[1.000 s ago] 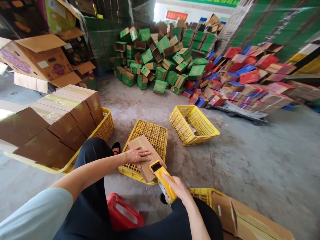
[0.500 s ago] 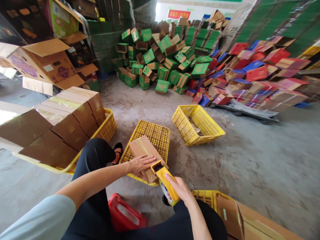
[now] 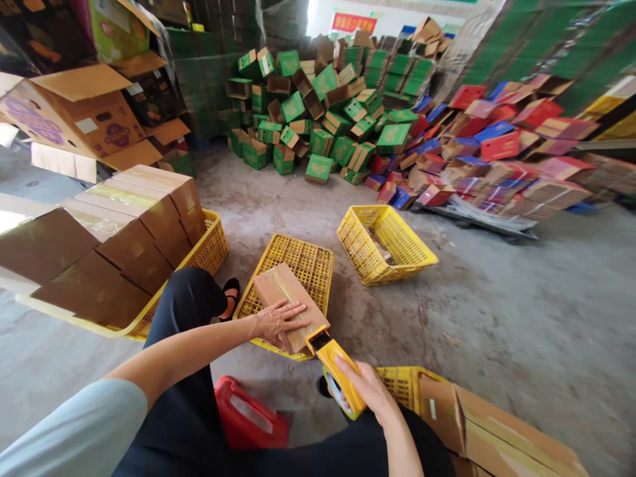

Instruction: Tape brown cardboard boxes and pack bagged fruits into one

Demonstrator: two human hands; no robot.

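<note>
A brown cardboard box lies on an upturned yellow plastic crate in front of me, with a strip of tape along its top. My left hand rests flat on the box with its fingers spread. In my right hand is a yellow tape dispenser, gripped around its handle. The dispenser's head meets the near right end of the box. A pale tape roll shows at its lower side, partly covered by my fingers.
Left stands a yellow crate full of cardboard boxes; right, another crate holds boxes. A yellow basket stands ahead. A red plastic container sits between my legs. Heaps of green boxes and red boxes lie beyond.
My right hand has moved slightly right and down with the tape dispenser, from the box's top to its near right end. My left hand still lies on the box.
</note>
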